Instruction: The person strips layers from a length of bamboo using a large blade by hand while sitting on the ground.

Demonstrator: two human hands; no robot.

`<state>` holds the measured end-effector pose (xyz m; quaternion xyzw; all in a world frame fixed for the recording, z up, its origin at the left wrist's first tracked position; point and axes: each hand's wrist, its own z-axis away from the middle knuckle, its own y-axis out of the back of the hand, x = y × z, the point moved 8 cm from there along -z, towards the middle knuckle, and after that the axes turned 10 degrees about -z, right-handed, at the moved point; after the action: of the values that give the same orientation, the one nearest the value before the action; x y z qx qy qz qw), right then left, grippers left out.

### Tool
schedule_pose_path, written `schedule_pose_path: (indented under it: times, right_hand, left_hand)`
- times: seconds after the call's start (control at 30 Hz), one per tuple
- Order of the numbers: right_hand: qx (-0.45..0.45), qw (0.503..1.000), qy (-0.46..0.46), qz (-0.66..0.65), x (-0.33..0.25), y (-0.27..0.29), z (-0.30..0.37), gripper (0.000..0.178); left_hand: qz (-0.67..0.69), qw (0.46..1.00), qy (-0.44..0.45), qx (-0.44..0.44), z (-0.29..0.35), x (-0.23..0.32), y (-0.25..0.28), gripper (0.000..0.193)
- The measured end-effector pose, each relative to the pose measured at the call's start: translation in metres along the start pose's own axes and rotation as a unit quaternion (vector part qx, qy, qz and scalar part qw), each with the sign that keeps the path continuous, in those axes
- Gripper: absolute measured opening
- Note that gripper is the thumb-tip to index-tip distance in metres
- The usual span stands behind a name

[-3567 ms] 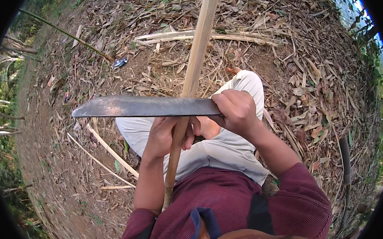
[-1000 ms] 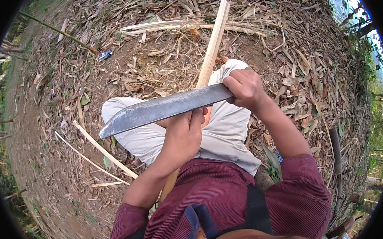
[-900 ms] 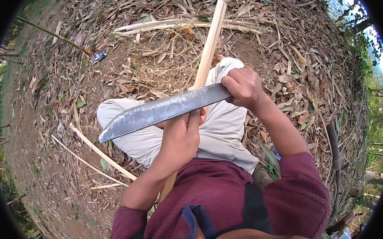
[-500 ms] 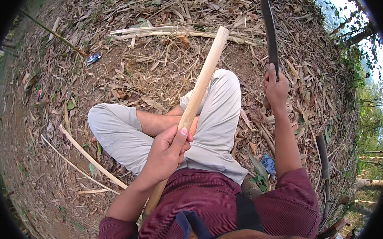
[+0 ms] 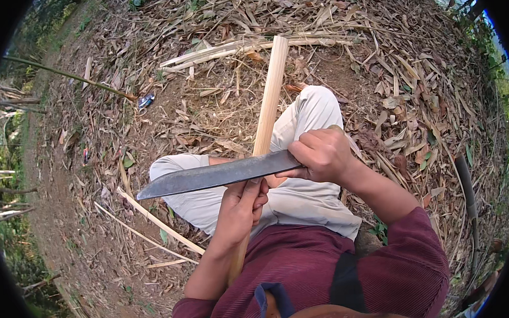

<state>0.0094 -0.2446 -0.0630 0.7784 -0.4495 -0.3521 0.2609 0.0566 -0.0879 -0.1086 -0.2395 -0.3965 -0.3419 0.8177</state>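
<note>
A long pale wooden stick (image 5: 271, 95) slants up from beside my body, out over my crossed legs. My left hand (image 5: 243, 208) is wrapped round its lower part. In my right hand (image 5: 323, 155) is a machete (image 5: 215, 175), its grip mostly hidden by the fingers. The dark, wide blade lies across the stick just above my left hand, with its tip pointing left. Whether the edge bites into the wood I cannot tell.
Split pale strips (image 5: 160, 221) lie on the ground at my left, and more strips (image 5: 226, 52) lie beyond my knees. Dry leaves cover the ground. A thin green pole (image 5: 69, 76) slants in at the far left. A dark curved stick (image 5: 467, 188) is at my right.
My right hand has brought the machete from the far right, where it pointed upward, over to the stick. The stick now stands a little steeper, still in my left hand.
</note>
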Motion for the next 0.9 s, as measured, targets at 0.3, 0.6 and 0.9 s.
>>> schedule_pose_path:
  times: [0.3,0.6,0.9]
  right_hand:
    - [0.116,0.961,-0.243,0.067,0.132,0.026,0.012,0.056]
    - [0.328,0.563,-0.634,-0.416,0.258,-0.011,0.171,0.036]
    - [0.241,0.543,-0.691,-0.412,0.211,-0.09,0.205,0.038]
  left_hand:
    - [0.04,0.998,0.019,-0.041,0.034,-0.011,0.003,0.032]
    - [-0.04,0.971,-0.128,0.2,0.065,0.068,0.125,0.035]
    - [-0.123,0.878,-0.382,0.262,0.148,0.289,0.203,0.038]
